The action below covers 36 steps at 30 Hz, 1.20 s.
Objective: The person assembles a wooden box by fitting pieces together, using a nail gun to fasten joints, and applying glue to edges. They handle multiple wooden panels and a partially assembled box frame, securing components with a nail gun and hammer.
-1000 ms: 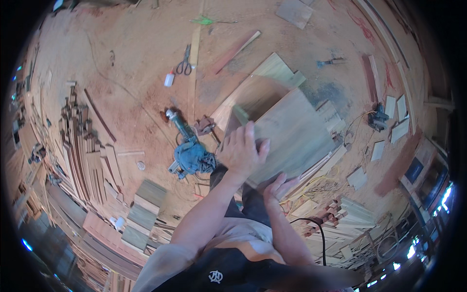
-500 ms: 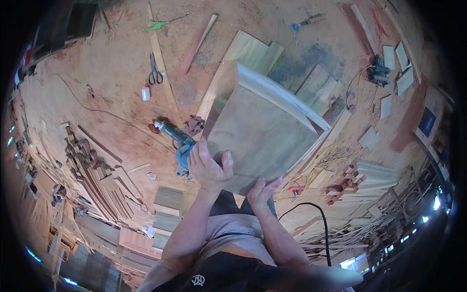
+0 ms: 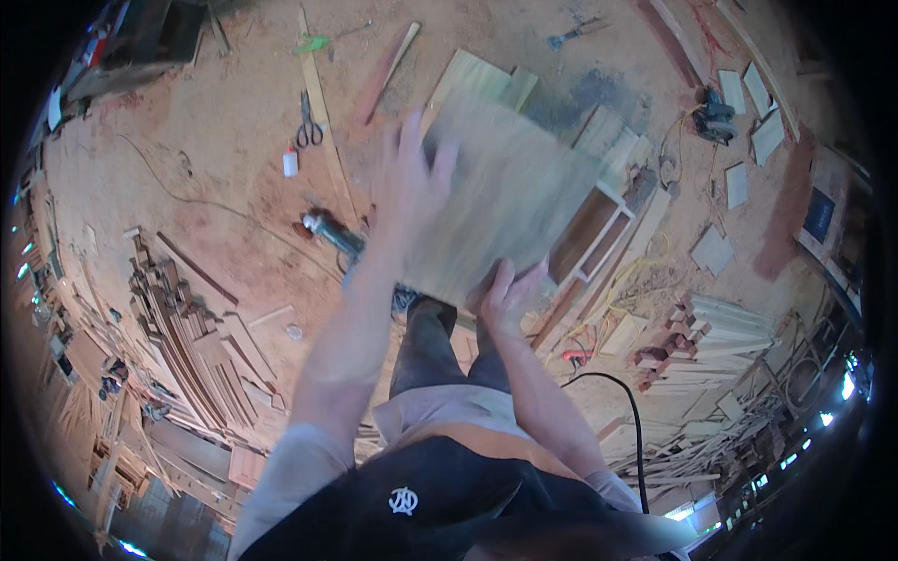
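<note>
I hold a large pale wooden board point(image 3: 510, 192) up in front of me, blurred by motion. My left hand point(image 3: 404, 192) presses on its left side with fingers spread over the face. My right hand point(image 3: 505, 297) grips its lower edge from underneath. Below the board I see my dark trousers and the dusty floor. The board hides part of an open wooden box frame point(image 3: 599, 234) that lies on the floor behind it.
On the floor lie a blue power tool point(image 3: 332, 232), scissors point(image 3: 307, 133), a white glue bottle point(image 3: 290, 163) and a long slat point(image 3: 318, 98). A pile of wood strips point(image 3: 192, 323) fills the left. A black cable point(image 3: 629, 402) and stacked planks point(image 3: 716, 323) are at the right.
The board has come up off the floor pile and closer to the camera. My left hand has shifted up along its left side; my right hand stays under the lower edge.
</note>
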Available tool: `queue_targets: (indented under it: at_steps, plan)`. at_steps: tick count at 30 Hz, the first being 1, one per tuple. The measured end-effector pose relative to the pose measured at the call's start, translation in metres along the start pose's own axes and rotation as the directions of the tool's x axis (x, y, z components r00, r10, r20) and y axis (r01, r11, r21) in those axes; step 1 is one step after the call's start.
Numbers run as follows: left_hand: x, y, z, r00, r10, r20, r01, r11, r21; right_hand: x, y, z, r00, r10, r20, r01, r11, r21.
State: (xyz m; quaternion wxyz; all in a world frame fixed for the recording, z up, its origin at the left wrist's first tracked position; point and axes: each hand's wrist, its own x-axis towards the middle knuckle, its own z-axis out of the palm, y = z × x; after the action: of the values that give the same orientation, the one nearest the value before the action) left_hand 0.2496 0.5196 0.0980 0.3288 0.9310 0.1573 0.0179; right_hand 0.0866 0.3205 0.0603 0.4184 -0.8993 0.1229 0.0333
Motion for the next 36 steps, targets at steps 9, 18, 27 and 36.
queue_targets:
  at_steps: [9,18,27,36]
  plan:
    - [0.058,-0.012,0.020,0.981,-0.021,0.191,0.073,0.960,-0.269,-0.003,-0.002,0.005,0.995,0.094,-0.020,-0.091,0.991,0.098]
    - [-0.076,-0.137,-0.072,0.964,-0.134,0.230,0.229,0.858,-0.460,-0.005,0.007,0.013,0.989,0.142,-0.029,-0.141,0.990,0.020]
    - [-0.198,-0.077,-0.033,0.817,-0.563,-0.127,0.371,0.682,-0.631,-0.004,0.001,0.012,0.982,0.185,-0.039,-0.189,0.973,-0.134]
    - [-0.227,-0.084,0.002,0.732,-0.681,-0.003,0.475,0.514,-0.714,-0.001,0.003,0.013,0.986,0.149,-0.080,-0.153,0.988,-0.036]
